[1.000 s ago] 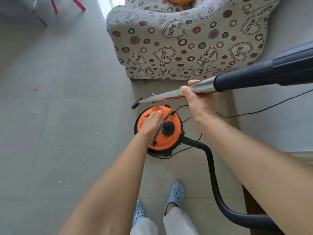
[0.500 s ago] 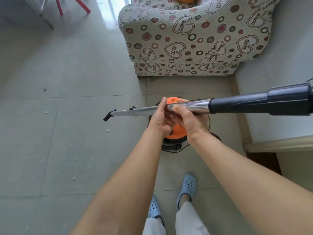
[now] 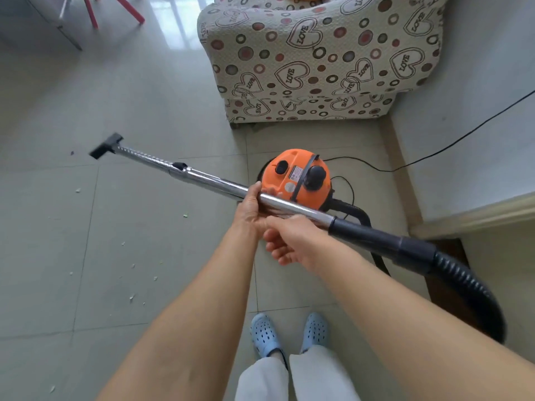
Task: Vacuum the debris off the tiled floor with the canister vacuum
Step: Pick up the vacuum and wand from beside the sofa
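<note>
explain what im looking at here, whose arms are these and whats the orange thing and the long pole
The picture comes from a camera worn on a person's head, looking forward and down, so the two arms are the wearer's own, with their blue clogs at the bottom. The orange thing is a canister vacuum standing on the tiled floor. The long pole is its metal wand, ending in a black floor nozzle at the far left. A black ribbed hose joins the wand's other end. The left hand grips the wand; the right hand sits just under it, though its grip is hard to make out. Small pale bits of debris lie scattered on the tiles to the left. Behind is a sofa with a heart-patterned cover, and a power cord runs along the wall.
</note>
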The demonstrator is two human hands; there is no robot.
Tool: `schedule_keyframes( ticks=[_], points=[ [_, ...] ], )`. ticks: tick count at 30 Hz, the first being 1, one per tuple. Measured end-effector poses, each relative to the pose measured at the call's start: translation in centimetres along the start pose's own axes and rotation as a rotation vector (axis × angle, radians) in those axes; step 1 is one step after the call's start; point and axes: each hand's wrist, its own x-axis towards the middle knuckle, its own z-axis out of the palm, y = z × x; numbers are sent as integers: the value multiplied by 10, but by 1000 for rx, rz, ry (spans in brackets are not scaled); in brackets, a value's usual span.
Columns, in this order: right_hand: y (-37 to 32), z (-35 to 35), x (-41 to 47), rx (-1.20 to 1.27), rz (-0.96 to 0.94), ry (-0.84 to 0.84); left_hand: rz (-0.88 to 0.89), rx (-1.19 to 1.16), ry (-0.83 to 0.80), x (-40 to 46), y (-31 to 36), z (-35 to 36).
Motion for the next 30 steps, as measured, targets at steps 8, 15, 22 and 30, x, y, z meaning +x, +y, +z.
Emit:
schedule_keyframes(
  ticks=[8, 15, 22, 30],
  points=[
    [26, -11, 7, -917, -380, 365, 58, 32, 42, -19, -17, -35],
    [80, 5, 24, -660, -392, 50, 221, -11, 308, -24, -33, -57],
    [40, -15, 88, -907, -443, 180, 237, 65, 446, -4, -47, -66],
    [-9, -43, 169, -776, -126, 436, 242, 24, 501, 36, -48, -56]
  ],
)
